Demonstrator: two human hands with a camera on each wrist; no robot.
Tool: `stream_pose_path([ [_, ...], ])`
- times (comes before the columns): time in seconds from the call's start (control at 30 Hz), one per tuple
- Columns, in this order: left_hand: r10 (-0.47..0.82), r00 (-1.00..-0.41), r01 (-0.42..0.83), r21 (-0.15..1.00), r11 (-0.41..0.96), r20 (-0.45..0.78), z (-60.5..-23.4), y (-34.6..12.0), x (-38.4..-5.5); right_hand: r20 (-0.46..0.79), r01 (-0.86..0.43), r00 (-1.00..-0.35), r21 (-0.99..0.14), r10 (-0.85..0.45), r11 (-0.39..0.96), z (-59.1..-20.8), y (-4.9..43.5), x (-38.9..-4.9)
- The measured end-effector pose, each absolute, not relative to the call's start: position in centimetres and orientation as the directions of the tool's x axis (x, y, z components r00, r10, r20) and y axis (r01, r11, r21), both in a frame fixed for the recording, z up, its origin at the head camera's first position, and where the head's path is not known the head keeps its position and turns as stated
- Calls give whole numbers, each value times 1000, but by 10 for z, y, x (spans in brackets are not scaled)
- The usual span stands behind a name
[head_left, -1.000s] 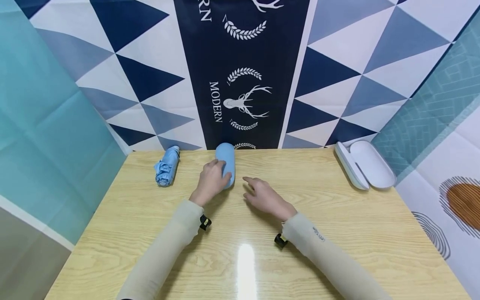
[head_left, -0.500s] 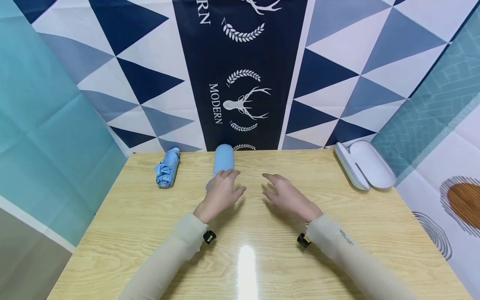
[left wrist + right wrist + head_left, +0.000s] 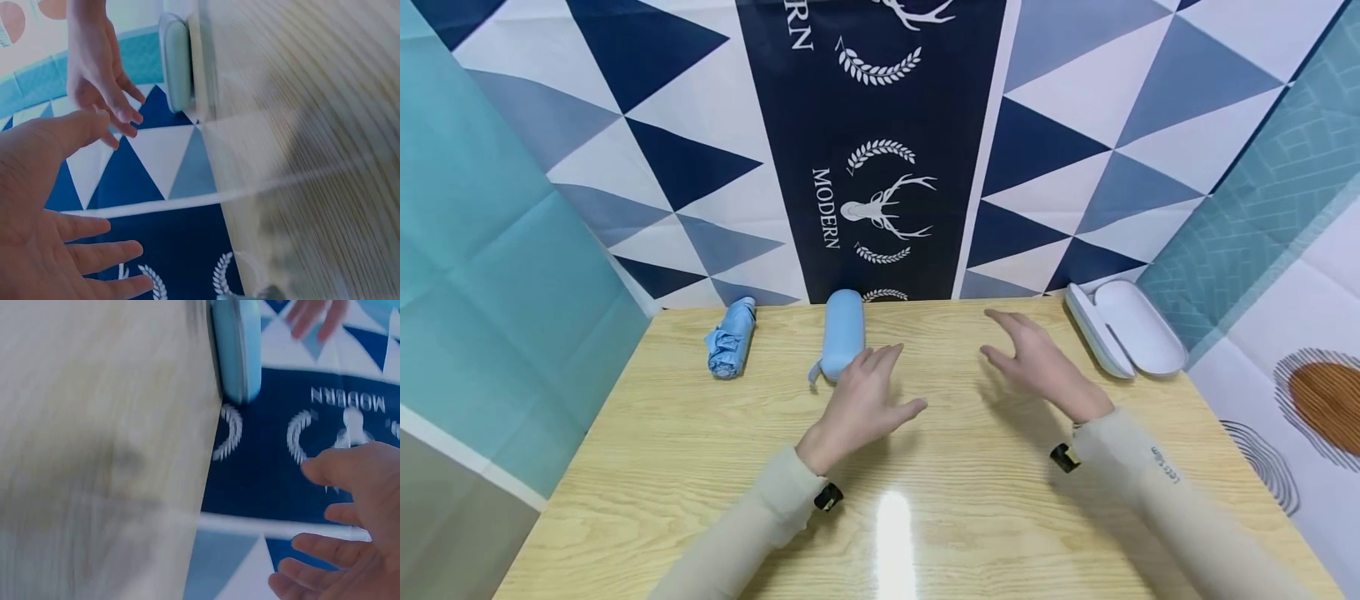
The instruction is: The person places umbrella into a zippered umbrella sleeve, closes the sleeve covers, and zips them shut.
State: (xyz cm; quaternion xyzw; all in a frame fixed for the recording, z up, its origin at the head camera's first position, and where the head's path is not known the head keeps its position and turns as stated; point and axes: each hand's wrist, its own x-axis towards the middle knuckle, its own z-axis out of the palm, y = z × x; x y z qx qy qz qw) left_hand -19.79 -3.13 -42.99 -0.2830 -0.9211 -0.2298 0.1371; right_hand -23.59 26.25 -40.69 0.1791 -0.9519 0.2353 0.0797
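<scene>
My left hand (image 3: 862, 408) hovers over the table with spread fingers and holds nothing. Its fingertips overlap the near end of a light blue, rounded oblong case (image 3: 844, 329) in the head view; a short strap hangs at that case's near left corner. My right hand (image 3: 1037, 358) is farther right, thumb and fingers apart, nothing in its grasp. Beyond it lies a white hinged case (image 3: 1138, 329), opened out into two shells, at the back right. The right wrist view also shows the blue case (image 3: 240, 350) beside the spread right hand (image 3: 337, 531).
A folded light blue umbrella (image 3: 731, 337) lies at the back left of the wooden table (image 3: 970, 517). Patterned cloth (image 3: 880, 150) hangs upright along the table's back edge, with further hangings at both sides.
My left hand has come off the blue case and drawn back toward me, uncovering its strap. My right hand has moved right, toward the white case, with its fingers spreading.
</scene>
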Motion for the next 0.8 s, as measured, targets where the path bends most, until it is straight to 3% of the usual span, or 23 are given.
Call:
stream_pose_path([
  [0.17,466,-815,576,384,722,345,-425,-21,-188,309,-340,-924,-385,-227,858,-397,296,-246],
  [0.57,524,-800,600,371,708,293,-430,-2,-177,276,-101,-961,-463,35,881,-388,381,-262],
  [0.8,547,-804,594,379,710,235,-434,7,-170,256,-22,-960,-475,115,880,-404,432,-261],
])
